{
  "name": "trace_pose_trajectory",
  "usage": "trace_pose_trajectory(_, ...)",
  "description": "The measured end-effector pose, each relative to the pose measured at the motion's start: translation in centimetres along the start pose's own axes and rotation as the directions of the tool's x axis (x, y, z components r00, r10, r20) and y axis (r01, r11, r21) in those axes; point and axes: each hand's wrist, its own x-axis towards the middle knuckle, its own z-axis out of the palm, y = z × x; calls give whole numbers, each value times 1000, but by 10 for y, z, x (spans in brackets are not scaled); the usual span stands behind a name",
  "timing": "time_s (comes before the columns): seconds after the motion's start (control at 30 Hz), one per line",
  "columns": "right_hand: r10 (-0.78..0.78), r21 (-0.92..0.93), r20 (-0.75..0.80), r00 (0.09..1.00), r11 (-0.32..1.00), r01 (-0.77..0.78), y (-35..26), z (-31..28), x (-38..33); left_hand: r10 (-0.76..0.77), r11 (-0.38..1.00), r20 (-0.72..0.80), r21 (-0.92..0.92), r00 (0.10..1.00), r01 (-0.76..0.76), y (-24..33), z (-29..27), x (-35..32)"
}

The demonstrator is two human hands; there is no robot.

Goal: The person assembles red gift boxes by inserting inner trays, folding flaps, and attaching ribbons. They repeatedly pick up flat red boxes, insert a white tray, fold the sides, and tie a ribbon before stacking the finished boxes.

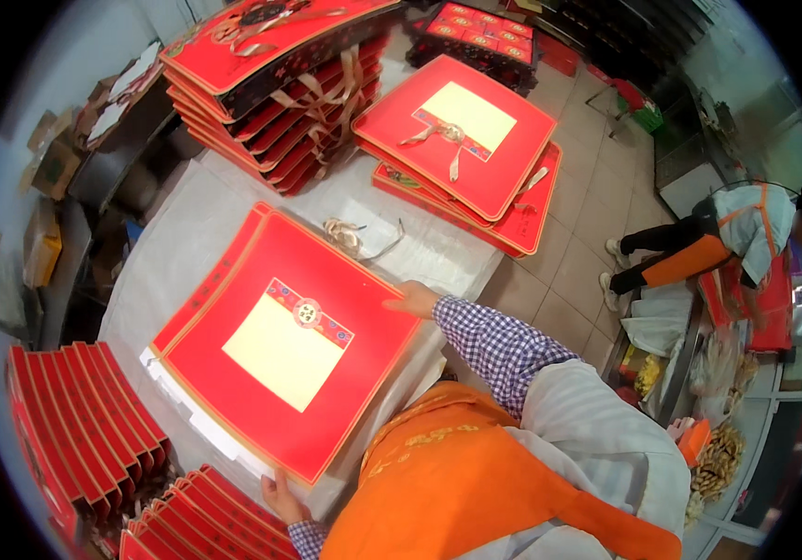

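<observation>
A large flat red box lid [289,345] with a pale yellow square in its middle lies tilted on the white-covered table [186,233]. My left hand [281,495] grips its near corner at the table's front edge. My right hand [412,299] holds its right edge, fingers on the rim. A loose beige ribbon handle [350,235] lies just beyond the lid's far corner. My orange apron [457,485] fills the lower middle of the view.
Tall stack of red boxes with ribbons [280,84] at the table's back; two finished red boxes [462,140] at the back right. Folded red card pieces [84,429] stand in rows at lower left. Another person in an orange apron [718,243] bends over at right.
</observation>
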Motion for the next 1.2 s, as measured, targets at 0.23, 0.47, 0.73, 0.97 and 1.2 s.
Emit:
trace_pose_trajectory(0.23, -177, -28, -140, 974, 984, 175, -60, -30, 54, 101, 988, -40, -117, 994, -105, 22, -1, 21)
trace_pose_trajectory(0.47, 238, 485, -90, 967, 859, -166, -23, -15, 46, 234, 930, -61, -278, 970, -241, 34, 33, 106)
trace_pose_trajectory(0.73, 292, 264, -324, 900, 941, -211, 57, -65, -33, -42, 846, -42, -533, 998, 13, -51, 89, 243)
trace_pose_trajectory(0.97, 230, 193, -511, 829, 970, -150, 82, -108, -65, -201, 912, 4, -363, 980, 189, -90, 93, 227)
trace_pose_trajectory(1.2, -210, -250, -210, 955, 956, 155, -4, -66, -29, -151, 984, -37, -101, 988, 146, -54, 68, 90)
